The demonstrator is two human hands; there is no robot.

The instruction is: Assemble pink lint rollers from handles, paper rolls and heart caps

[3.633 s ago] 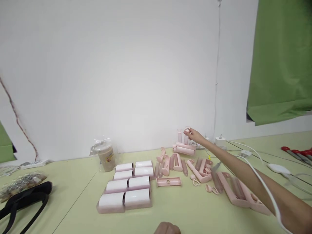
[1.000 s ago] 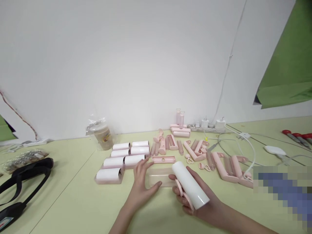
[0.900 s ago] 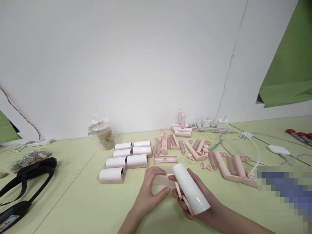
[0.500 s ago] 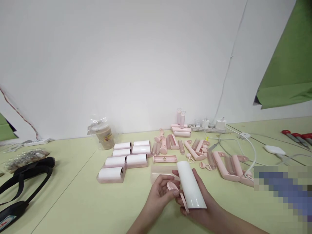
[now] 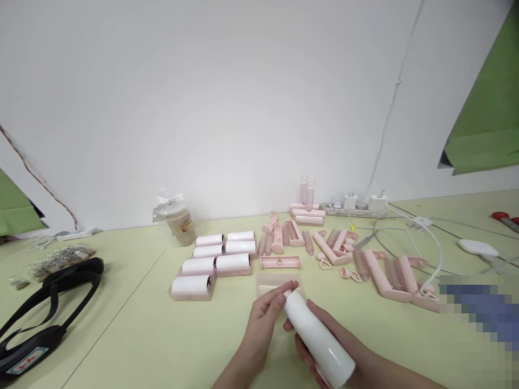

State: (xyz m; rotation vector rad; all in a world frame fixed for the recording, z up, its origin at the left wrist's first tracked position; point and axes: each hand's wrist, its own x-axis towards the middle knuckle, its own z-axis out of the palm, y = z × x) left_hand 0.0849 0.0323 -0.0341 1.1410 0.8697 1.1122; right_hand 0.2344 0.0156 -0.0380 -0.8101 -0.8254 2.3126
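Note:
A smooth white lint-roller roll (image 5: pixel 320 340) lies slanted in my right hand (image 5: pixel 346 337), whose fingers wrap its sides and underside. At the roll's far upper end, my left hand (image 5: pixel 261 319) is closed, its thumb and fingertips pressed on the rim. A sliver of pink shows beneath the roll's lower end; the rest of that piece is hidden. Just beyond my hands lies a translucent pink cover (image 5: pixel 270 280). Further back sits a pink trough-shaped piece (image 5: pixel 290 262) with a hole in its middle.
Several white rolls in clear pink cases (image 5: pixel 192 284) stand in rows to the left. Pink handles (image 5: pixel 383 278) and small loops (image 5: pixel 324 263) are scattered right, near white cables (image 5: pixel 438 243). A bagged cup (image 5: pixel 180 224) stands behind; a black strap (image 5: pixel 52 302) lies far left.
The roll has tipped and moved down to the right. The pink disc-ended piece near my left hand has gone from sight, and my left fingers have moved to the roll's upper end.

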